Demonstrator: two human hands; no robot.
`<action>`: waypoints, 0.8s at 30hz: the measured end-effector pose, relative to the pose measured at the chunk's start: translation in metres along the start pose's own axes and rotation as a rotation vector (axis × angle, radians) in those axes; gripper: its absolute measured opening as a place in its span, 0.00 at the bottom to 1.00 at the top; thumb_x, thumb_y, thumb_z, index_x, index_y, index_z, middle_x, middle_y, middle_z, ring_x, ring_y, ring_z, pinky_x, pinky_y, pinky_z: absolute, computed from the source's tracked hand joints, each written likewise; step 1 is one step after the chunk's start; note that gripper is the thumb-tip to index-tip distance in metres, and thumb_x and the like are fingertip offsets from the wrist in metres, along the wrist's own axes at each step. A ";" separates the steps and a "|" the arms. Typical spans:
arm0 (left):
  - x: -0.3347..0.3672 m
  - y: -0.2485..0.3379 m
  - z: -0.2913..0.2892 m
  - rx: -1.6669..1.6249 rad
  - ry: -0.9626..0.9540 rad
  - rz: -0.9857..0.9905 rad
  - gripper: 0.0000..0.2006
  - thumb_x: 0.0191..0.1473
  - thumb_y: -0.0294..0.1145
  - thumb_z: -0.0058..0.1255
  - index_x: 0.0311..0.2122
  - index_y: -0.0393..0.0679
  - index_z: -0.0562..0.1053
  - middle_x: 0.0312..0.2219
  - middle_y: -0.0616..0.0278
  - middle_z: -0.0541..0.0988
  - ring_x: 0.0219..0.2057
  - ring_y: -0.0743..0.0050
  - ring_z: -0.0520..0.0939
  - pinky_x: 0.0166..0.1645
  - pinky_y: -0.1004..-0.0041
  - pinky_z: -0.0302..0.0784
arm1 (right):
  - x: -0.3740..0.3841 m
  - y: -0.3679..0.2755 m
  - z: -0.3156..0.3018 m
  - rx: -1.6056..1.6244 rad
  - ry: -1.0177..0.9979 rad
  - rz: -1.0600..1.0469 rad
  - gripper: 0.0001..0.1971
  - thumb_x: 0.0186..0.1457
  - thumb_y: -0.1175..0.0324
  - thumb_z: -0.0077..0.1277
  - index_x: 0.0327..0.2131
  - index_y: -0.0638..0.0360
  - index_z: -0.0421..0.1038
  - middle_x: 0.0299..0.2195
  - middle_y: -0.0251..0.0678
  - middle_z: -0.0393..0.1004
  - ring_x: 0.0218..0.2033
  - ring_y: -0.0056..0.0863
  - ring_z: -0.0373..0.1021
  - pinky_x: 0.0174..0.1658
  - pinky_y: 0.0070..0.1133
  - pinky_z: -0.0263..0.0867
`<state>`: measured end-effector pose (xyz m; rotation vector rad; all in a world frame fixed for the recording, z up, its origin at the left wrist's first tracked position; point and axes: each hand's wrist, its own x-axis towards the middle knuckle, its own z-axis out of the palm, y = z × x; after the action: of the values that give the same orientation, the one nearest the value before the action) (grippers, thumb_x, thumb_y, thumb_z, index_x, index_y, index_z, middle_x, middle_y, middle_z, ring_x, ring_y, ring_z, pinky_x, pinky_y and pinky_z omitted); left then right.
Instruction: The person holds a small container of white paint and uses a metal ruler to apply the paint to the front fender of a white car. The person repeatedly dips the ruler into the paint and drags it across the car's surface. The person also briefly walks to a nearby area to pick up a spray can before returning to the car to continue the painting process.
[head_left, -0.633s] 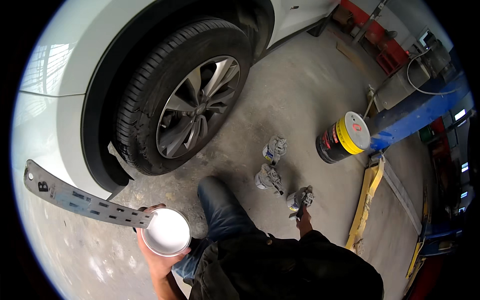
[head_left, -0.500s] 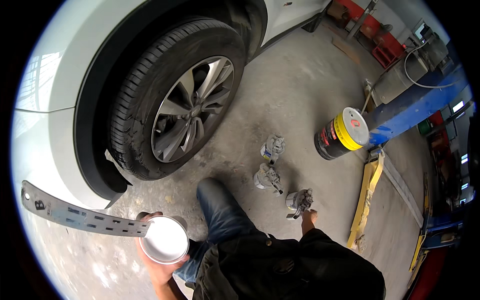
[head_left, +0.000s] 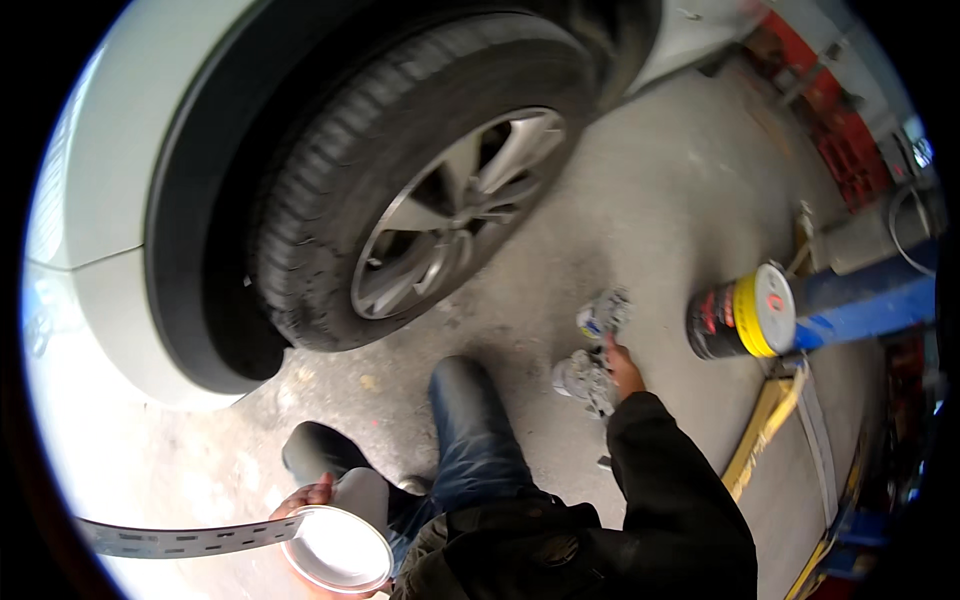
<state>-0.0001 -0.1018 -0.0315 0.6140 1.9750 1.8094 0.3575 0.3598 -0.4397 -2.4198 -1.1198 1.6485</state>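
Observation:
My left hand [head_left: 305,497] is closed round a pale cup [head_left: 362,497] with a bright white inside. A slotted metal mixing stick [head_left: 190,540] runs from the cup's rim out to the left. On the floor stand two grey, paint-crusted things that look like spray guns on cups: a farther one [head_left: 605,312] and a nearer one [head_left: 583,380]. My right hand [head_left: 624,370] is beside them, a finger reaching to the farther gun. Blur hides whether the fingers grip it. My right sleeve covers most of the third gun's place; a small dark end [head_left: 604,462] shows beside it.
A white car's front wheel [head_left: 455,215] and black arch trim [head_left: 205,200] fill the upper left. At right, a black-and-yellow bucket [head_left: 745,312] stands by a blue lift arm [head_left: 865,305] and a yellow metal bar [head_left: 765,430]. My knees [head_left: 465,400] are in the middle.
My right hand has moved from the nearest gun to the farther two. The view has shifted, so wheel and bucket sit farther right. The left hand still holds the cup, now tilted more.

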 end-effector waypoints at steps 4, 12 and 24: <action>0.010 0.018 -0.008 -0.022 0.013 0.046 0.55 0.18 0.52 0.80 0.55 0.43 0.62 0.47 0.56 0.72 0.53 0.57 0.73 0.65 0.48 0.62 | 0.034 0.006 0.005 0.223 0.055 0.027 0.40 0.57 0.36 0.49 0.62 0.57 0.60 0.54 0.39 0.67 0.52 0.38 0.62 0.53 0.44 0.58; 0.026 0.028 -0.004 -0.072 -0.152 0.235 0.51 0.20 0.44 0.81 0.53 0.38 0.65 0.46 0.44 0.75 0.50 0.52 0.77 0.62 0.43 0.63 | -0.006 -0.083 -0.025 0.615 0.179 -0.346 0.34 0.53 0.41 0.56 0.48 0.67 0.72 0.37 0.39 0.77 0.32 0.30 0.74 0.41 0.26 0.70; 0.035 0.021 0.014 -0.257 -0.351 0.071 0.44 0.30 0.26 0.75 0.56 0.39 0.64 0.52 0.58 0.73 0.53 0.69 0.74 0.58 0.67 0.70 | -0.335 -0.184 -0.111 -0.462 0.268 -1.213 0.27 0.57 0.46 0.54 0.26 0.68 0.73 0.16 0.43 0.70 0.19 0.35 0.69 0.26 0.30 0.63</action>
<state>-0.0202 -0.0688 -0.0112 0.8570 1.4828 1.8115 0.2827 0.3522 -0.0487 -1.3395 -2.3444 0.6790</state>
